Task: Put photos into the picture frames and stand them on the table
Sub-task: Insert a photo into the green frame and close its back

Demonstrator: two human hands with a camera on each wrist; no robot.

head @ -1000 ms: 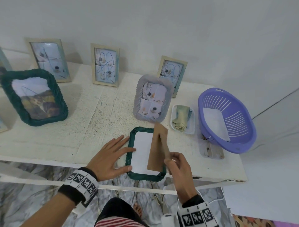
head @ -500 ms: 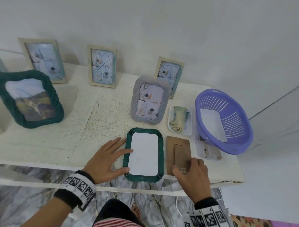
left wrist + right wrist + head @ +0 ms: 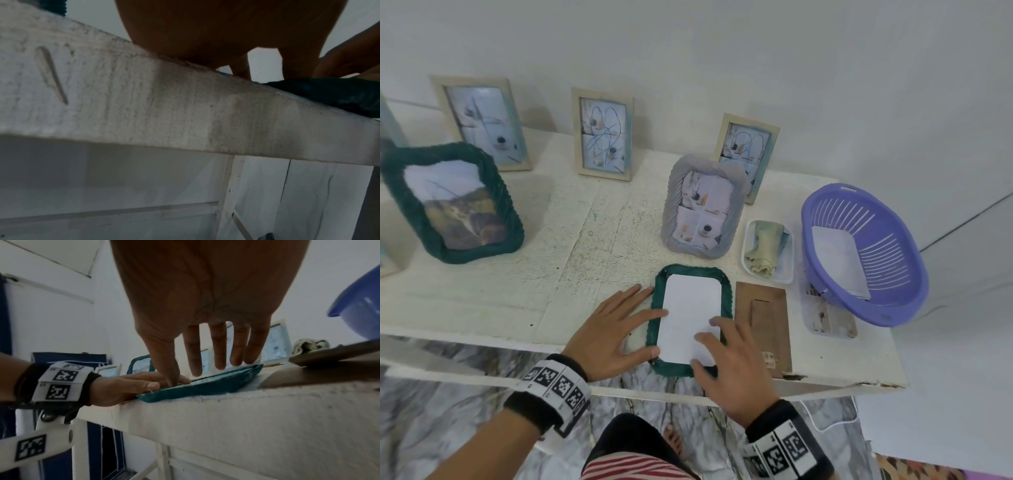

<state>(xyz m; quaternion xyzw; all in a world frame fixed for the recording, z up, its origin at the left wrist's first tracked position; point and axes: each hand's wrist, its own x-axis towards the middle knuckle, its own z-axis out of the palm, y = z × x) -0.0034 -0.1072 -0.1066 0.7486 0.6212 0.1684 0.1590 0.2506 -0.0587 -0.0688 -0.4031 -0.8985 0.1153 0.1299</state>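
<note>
At the surface's [image 3: 482, 301] near edge, green frame [image 3: 657, 329] lies face down, photo [image 3: 690, 315] inside — both hands, left [image 3: 609, 332] and right [image 3: 736, 370], flat, unclenched; backing board [image 3: 763, 325] beside, unfitted — five frames stand finished.

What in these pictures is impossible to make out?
- Picture side of the white sheet in the flat green frame: head view, it lies face down.
- Far-left frames: head view, cut off by the edge.
- Left hand's fingertips: left wrist view, hidden by the palm and the table edge.
- Purple basket: right wrist view, blurred, cut off.
</note>
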